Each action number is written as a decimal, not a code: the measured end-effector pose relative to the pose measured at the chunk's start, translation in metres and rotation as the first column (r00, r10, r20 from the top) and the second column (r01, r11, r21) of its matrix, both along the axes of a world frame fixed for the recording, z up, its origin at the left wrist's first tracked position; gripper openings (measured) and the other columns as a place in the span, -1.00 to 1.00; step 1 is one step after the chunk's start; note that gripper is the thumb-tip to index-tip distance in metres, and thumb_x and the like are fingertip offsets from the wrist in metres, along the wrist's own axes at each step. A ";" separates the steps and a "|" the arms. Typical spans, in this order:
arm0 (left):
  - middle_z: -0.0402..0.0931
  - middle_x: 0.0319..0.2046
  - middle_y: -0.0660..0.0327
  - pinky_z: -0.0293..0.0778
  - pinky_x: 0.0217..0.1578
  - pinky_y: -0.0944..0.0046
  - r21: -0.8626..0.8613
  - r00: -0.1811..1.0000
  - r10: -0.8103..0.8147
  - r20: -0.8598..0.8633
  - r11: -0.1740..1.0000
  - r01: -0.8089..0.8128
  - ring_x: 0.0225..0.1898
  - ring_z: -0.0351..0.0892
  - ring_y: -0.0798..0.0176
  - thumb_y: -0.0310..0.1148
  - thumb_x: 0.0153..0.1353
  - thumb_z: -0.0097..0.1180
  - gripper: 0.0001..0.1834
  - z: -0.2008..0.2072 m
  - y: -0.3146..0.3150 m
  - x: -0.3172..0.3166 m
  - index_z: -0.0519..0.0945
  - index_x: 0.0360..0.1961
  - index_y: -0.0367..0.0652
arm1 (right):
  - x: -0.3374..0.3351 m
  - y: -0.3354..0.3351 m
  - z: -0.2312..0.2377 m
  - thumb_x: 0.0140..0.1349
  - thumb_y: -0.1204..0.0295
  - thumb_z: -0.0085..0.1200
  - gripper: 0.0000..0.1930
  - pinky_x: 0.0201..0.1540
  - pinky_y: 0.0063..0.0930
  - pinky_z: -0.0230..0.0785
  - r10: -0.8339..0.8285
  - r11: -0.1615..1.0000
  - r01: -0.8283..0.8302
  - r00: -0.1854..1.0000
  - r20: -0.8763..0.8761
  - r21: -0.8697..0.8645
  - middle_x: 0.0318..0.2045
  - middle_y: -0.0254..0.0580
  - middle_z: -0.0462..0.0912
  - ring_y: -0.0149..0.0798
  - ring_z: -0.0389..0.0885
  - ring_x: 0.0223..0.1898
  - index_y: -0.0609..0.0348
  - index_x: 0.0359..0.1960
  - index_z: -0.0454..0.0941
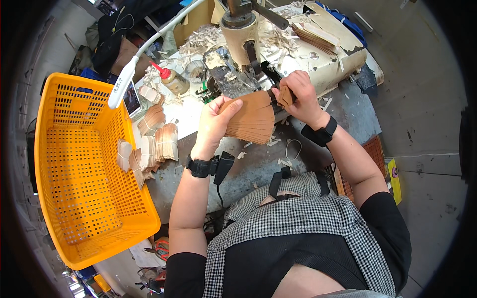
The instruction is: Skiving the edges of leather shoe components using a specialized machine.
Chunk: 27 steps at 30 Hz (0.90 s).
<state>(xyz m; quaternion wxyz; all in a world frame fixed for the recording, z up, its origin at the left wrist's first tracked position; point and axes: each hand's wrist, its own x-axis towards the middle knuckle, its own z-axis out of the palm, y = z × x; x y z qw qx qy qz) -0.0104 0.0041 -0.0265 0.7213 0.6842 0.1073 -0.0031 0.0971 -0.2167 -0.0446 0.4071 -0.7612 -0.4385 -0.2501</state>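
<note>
A fanned stack of brown leather pieces (251, 119) is gripped in my left hand (213, 121), the thumb lying across its upper left part. Close to the stack's right edge, my right hand (300, 97) pinches a smaller brown leather piece (285, 96) with curled fingers. Both hands are just in front of the machine's head (241, 39), whose lower working parts are partly hidden behind the stack and my right hand. Bundles of leather pieces (166, 141), some tied with bands, lie to the left of my left hand.
A yellow plastic basket (92, 238) stands at the left. A red-capped bottle (174, 82) and a white lamp arm (124, 82) are behind the bundles. Pale offcuts (201, 39) litter the bench around the machine. A stack of brown sheets (315, 37) lies at the back right.
</note>
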 end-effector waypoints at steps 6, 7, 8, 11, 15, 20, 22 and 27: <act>0.59 -0.44 0.38 0.39 -0.34 0.52 0.001 0.999 0.006 0.039 1.000 -0.006 -0.43 0.47 0.59 -0.33 0.28 0.15 -0.86 -0.002 -0.001 -0.001 0.58 -0.36 -0.16 | -0.003 0.001 0.001 -0.01 0.55 0.30 -0.77 -0.21 -0.32 0.24 -0.018 1.000 0.018 0.999 0.027 0.014 -0.52 -0.17 0.42 -0.07 0.39 -0.40 0.18 -0.44 0.42; 0.59 -0.44 0.38 0.39 -0.34 0.52 0.008 0.999 0.006 0.037 1.000 -0.007 -0.43 0.47 0.59 -0.33 0.28 0.15 -0.86 -0.003 -0.001 -0.001 0.58 -0.36 -0.16 | -0.003 0.001 0.001 0.00 0.52 0.29 -0.77 -0.21 -0.30 0.23 -0.020 1.000 0.020 1.000 0.023 0.010 -0.51 -0.17 0.43 -0.06 0.39 -0.39 0.17 -0.44 0.42; 0.59 -0.44 0.38 0.39 -0.34 0.52 0.015 0.999 0.007 0.035 1.000 -0.007 -0.43 0.47 0.59 -0.32 0.28 0.15 -0.86 -0.003 -0.001 -0.001 0.58 -0.36 -0.16 | -0.002 0.001 0.000 0.00 0.49 0.29 -0.77 -0.20 -0.29 0.23 -0.023 1.000 0.023 1.000 0.019 0.005 -0.51 -0.17 0.43 -0.04 0.40 -0.38 0.16 -0.43 0.42; 0.58 -0.45 0.38 0.38 -0.35 0.52 0.022 0.999 0.007 0.032 1.000 -0.008 -0.43 0.47 0.59 -0.32 0.28 0.16 -0.85 -0.002 -0.001 -0.002 0.58 -0.36 -0.16 | -0.002 0.001 -0.001 0.01 0.45 0.29 -0.77 -0.20 -0.27 0.23 -0.021 1.000 0.021 1.000 0.014 0.004 -0.50 -0.17 0.44 -0.03 0.40 -0.37 0.15 -0.43 0.42; 0.58 -0.45 0.38 0.38 -0.36 0.52 0.041 0.999 0.006 0.031 0.999 -0.007 -0.44 0.46 0.59 -0.31 0.28 0.16 -0.84 -0.005 0.000 -0.001 0.58 -0.36 -0.17 | -0.001 0.001 -0.001 0.01 0.45 0.30 -0.77 -0.21 -0.28 0.22 -0.018 1.000 0.018 1.000 0.014 0.012 -0.51 -0.17 0.44 -0.03 0.40 -0.37 0.15 -0.42 0.43; 0.54 -0.50 0.40 0.34 -0.35 0.48 0.033 0.999 0.031 0.025 0.999 -0.032 -0.44 0.38 0.60 -0.29 0.23 0.23 -0.80 0.000 -0.002 -0.001 0.56 -0.43 -0.20 | -0.001 0.001 0.000 0.02 0.45 0.30 -0.76 -0.22 -0.28 0.22 -0.017 1.000 0.016 1.000 0.011 0.016 -0.51 -0.16 0.44 -0.03 0.39 -0.38 0.16 -0.42 0.43; 0.54 -0.50 0.40 0.35 -0.36 0.48 0.033 0.999 0.032 0.024 0.999 -0.033 -0.44 0.38 0.60 -0.29 0.22 0.23 -0.79 -0.001 -0.002 -0.001 0.56 -0.43 -0.20 | -0.001 0.001 0.000 0.02 0.45 0.30 -0.76 -0.22 -0.28 0.22 -0.015 1.000 0.015 1.000 0.009 0.016 -0.51 -0.16 0.44 -0.03 0.39 -0.38 0.16 -0.42 0.43; 0.54 -0.50 0.40 0.35 -0.36 0.48 0.037 0.999 0.031 0.022 0.999 -0.032 -0.44 0.38 0.59 -0.28 0.22 0.24 -0.79 -0.003 -0.001 -0.001 0.57 -0.43 -0.20 | -0.001 0.001 -0.001 0.02 0.45 0.30 -0.77 -0.23 -0.28 0.22 -0.014 1.000 0.014 1.000 0.010 0.015 -0.51 -0.16 0.44 -0.03 0.39 -0.38 0.16 -0.42 0.43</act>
